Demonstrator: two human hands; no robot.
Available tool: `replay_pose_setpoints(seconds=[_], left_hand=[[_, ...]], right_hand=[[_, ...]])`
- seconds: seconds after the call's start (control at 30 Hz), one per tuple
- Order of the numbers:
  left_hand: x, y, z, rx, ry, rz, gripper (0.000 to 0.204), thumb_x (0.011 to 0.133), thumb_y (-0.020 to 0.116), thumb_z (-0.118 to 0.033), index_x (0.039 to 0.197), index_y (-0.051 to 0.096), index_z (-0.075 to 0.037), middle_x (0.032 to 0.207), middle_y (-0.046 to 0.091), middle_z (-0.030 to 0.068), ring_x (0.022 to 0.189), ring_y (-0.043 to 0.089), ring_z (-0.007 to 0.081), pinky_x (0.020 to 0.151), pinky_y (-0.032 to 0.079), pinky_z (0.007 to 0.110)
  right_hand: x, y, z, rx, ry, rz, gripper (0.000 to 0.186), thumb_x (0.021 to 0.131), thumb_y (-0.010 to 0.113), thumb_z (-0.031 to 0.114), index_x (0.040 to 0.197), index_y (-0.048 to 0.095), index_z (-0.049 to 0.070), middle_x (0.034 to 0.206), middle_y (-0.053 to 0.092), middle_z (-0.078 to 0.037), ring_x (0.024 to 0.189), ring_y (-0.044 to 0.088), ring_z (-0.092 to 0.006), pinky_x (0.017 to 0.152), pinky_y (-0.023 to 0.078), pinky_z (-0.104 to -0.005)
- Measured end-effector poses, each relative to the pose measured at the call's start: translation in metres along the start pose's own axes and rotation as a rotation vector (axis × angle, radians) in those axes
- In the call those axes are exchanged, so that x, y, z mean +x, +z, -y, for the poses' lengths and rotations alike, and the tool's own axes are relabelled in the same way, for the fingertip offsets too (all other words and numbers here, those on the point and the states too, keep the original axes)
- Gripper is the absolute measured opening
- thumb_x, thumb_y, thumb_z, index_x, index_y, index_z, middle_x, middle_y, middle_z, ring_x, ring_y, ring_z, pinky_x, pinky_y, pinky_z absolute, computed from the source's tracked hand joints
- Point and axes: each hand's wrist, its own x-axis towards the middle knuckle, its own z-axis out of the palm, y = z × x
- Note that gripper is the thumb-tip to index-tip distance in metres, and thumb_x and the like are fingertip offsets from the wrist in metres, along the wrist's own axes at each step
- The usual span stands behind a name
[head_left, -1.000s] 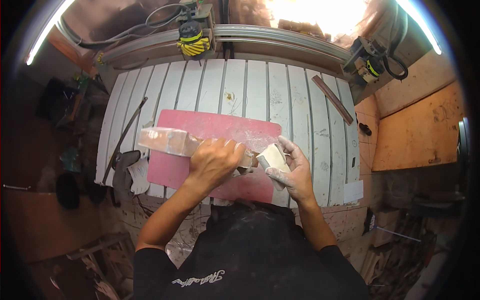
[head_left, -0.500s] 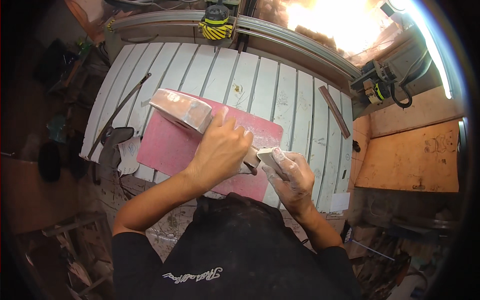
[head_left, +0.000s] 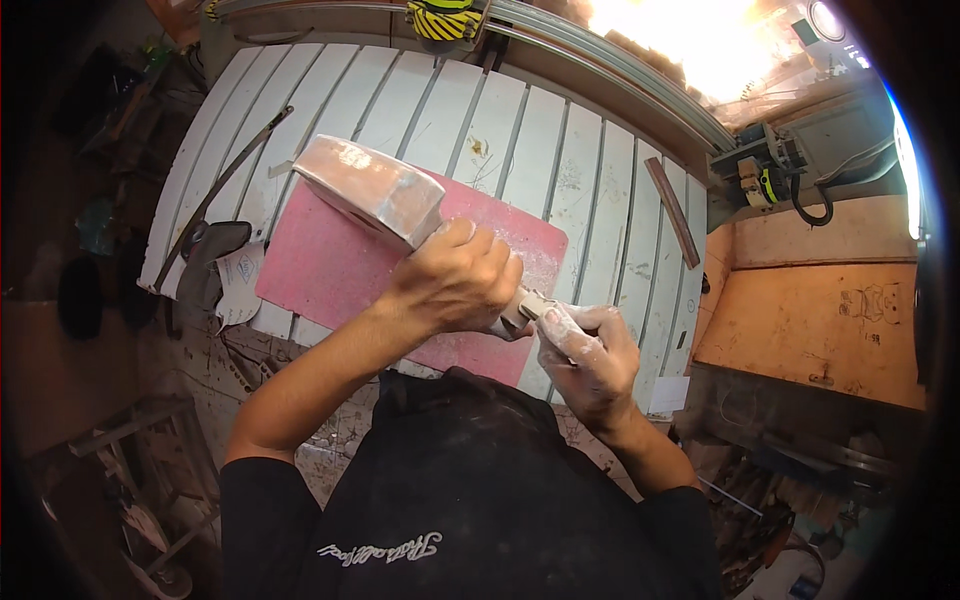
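black shirt (head_left: 500, 490) is filling the near edge. right hand (head_left: 590, 360), white with dust, is pinching a small pale block (head_left: 537, 304) against the near end of the wooden piece (head_left: 370, 190); fingers are covering most of the block. left hand (head_left: 460, 275) is clenching the piece's narrow part, while its thick end is pointing up-left over the pink mat (head_left: 325, 275); cannot tell whether it is touching. mat is lying on the white slatted table (head_left: 420, 90). dim clutter (head_left: 765, 500) is sitting lower right, too dark to tell if a container is holding it. on the table, a dark bar (head_left: 225, 185) is lying left, a brown bar (head_left: 672, 212) right. beyond, a metal rail (head_left: 620, 68) is running across, with a striped yellow-black machine head (head_left: 442, 25) hanging at it.
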Motion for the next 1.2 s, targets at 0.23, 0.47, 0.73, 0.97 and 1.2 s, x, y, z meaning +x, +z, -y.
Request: replay_pose_setpoints(seconds=[0.23,0.47,0.73,0.97,1.2], left_hand=[[0.002,0.003,-0.003,-0.002,0.01,0.034,0.018,0.073,0.063,-0.024,0.062,0.05,-0.018,0.061,0.051,0.0016,0.058,0.056,0.0168,0.06,0.039,0.033],[0.002,0.008,-0.001,-0.032,-0.022,-0.002,0.02,0.073,0.063,-0.025,0.06,0.048,-0.019,0.062,0.053,0.0013,0.058,0.057,0.0169,0.062,0.04,0.032],[0.005,0.012,-0.001,-0.057,-0.037,-0.16,0.049,0.087,0.065,-0.046,0.12,0.076,-0.012,0.056,0.047,-0.0009,0.054,0.052,0.014,0.06,0.037,0.03],[0.002,0.018,0.003,-0.069,-0.046,-0.204,0.067,0.094,0.06,-0.054,0.143,0.069,-0.009,0.057,0.043,-0.004,0.052,0.045,0.0112,0.06,0.035,0.029],[0.003,0.02,0.004,-0.081,-0.057,-0.247,0.063,0.106,0.049,-0.055,0.148,0.067,-0.012,0.057,0.038,-0.0057,0.053,0.042,0.0094,0.059,0.032,0.028]], right_hand=[[0.002,0.001,0.004,-0.001,0.045,0.009,0.053,0.073,0.083,-0.006,0.123,0.078,0.012,0.098,0.072,-0.01,0.081,0.069,-0.024,0.068,0.056,-0.0345],[0.003,0.005,0.004,0.058,0.122,-0.001,0.049,0.075,0.083,-0.007,0.121,0.077,0.009,0.098,0.07,-0.011,0.083,0.07,-0.0243,0.07,0.057,-0.0343],[0.006,0.009,0.004,0.048,0.107,-0.044,0.048,0.075,0.082,-0.008,0.12,0.076,0.008,0.096,0.068,-0.01,0.079,0.067,-0.0248,0.066,0.055,-0.0362],[0.011,0.01,0.01,0.024,0.14,-0.017,0.047,0.074,0.082,-0.007,0.119,0.077,0.007,0.095,0.067,-0.01,0.079,0.067,-0.0245,0.065,0.054,-0.0357],[0.014,0.015,0.007,0.026,0.071,-0.015,0.051,0.078,0.079,-0.015,0.124,0.069,0.003,0.097,0.064,-0.013,0.077,0.068,-0.0194,0.065,0.055,-0.0304]])
